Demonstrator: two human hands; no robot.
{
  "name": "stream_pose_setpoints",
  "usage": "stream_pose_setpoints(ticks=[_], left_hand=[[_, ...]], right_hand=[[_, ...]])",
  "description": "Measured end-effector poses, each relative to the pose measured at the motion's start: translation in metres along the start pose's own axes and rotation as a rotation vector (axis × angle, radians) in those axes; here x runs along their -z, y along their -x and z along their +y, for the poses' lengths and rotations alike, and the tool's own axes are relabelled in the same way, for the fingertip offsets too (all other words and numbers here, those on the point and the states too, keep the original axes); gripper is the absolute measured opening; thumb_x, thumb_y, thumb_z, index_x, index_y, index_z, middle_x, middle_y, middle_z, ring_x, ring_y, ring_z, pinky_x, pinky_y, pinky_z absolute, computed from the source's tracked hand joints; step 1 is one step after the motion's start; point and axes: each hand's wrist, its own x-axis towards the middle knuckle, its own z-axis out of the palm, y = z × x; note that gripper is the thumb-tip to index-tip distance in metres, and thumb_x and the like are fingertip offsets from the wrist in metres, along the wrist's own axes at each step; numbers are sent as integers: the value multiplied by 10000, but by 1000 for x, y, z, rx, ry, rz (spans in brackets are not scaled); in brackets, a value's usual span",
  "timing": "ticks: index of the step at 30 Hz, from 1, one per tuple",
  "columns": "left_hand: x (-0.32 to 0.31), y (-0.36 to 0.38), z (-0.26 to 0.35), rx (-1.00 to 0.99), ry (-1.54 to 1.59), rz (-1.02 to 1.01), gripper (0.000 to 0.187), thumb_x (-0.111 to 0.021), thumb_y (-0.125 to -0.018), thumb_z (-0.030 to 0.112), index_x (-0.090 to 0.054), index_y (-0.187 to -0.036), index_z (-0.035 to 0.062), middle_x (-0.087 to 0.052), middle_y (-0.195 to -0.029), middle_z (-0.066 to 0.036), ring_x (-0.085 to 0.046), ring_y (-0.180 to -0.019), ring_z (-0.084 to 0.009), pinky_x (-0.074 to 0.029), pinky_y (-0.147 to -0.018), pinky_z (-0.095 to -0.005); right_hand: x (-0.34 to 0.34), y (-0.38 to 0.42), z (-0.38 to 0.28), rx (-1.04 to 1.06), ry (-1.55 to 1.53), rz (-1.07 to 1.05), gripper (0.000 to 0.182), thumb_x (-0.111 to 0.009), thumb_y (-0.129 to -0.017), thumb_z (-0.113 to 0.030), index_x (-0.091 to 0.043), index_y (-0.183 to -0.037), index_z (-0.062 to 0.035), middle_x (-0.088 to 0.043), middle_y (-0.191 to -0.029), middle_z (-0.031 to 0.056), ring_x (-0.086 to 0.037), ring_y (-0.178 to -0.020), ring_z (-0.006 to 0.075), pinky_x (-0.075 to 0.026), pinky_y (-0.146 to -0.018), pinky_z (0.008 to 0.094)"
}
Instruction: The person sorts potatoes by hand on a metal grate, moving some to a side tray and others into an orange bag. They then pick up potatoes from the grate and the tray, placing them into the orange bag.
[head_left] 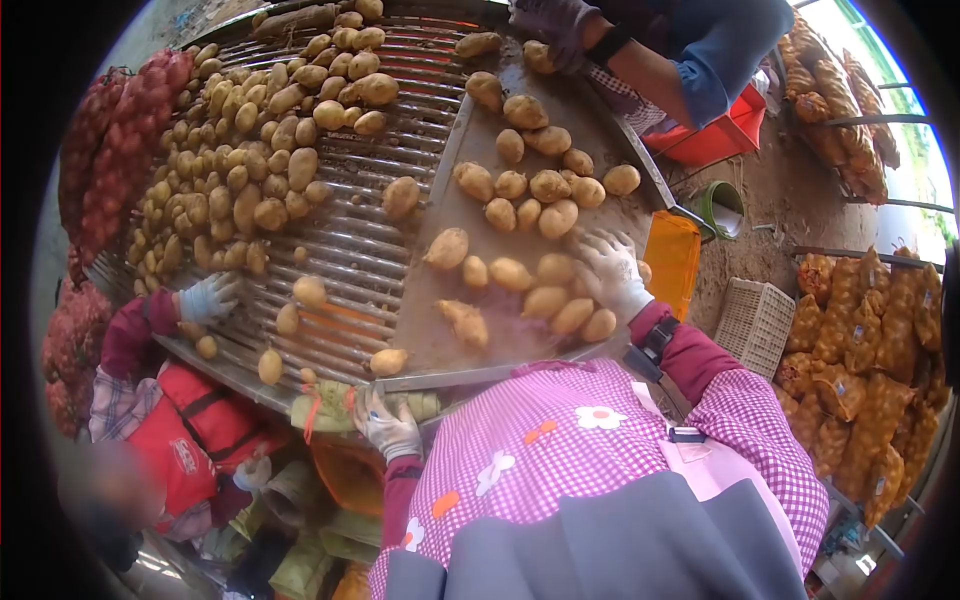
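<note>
My right hand, in a pale work glove, lies over the metal sorting tray with its fingers stretched out. It is beside a loose group of potatoes and seems to touch those nearest its fingers. My left hand, gloved too, rests at the tray's near edge against a rolled green sack. Its fingers are apart and no potato is in it. More potatoes lie scattered farther up the tray.
A slatted metal rack to the left bears a potato heap. A co-worker's gloved hand is at its left edge; another person's gloved hand is at the tray's far end. Filled net sacks and a white basket stand right.
</note>
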Motion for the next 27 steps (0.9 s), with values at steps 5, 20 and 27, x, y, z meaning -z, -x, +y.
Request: stream_pose_setpoints(ticks=[5, 20, 27], left_hand=[[-1, 0, -2, -2, -10, 3, 599, -756, -859, 270, -579, -1395, 70, -593, -1413, -152, -474, -1407, -383, -284, -1214, -580], [-3, 1, -1, -8, -24, -14, 622, -762, -841, 273, -578, -1395, 59, -592, -1409, -159, -464, -1410, -404, -287, -1215, -585], [-3, -8, -3, -10, 55, 107, 581, -825, -796, 324, -623, -1284, 81, -648, -1312, -129, -564, -1291, -371, -344, -1168, -586]], right_hand=[[-26, -52, -31, 88, -69, 149, 288, -726, -886, -201, -725, -1152, -89, -689, -1260, 94, -612, -1230, 333, -450, -1037, 476], [-41, -56, -77, 496, -82, -217, 358, -742, -773, -210, -728, -1118, -116, -649, -1324, 95, -569, -1308, 304, -369, -1162, 560], [-54, -99, -31, 98, 141, 71, 435, -680, -815, -132, -686, -1250, -103, -666, -1306, 93, -615, -1213, 328, -509, -960, 500]])
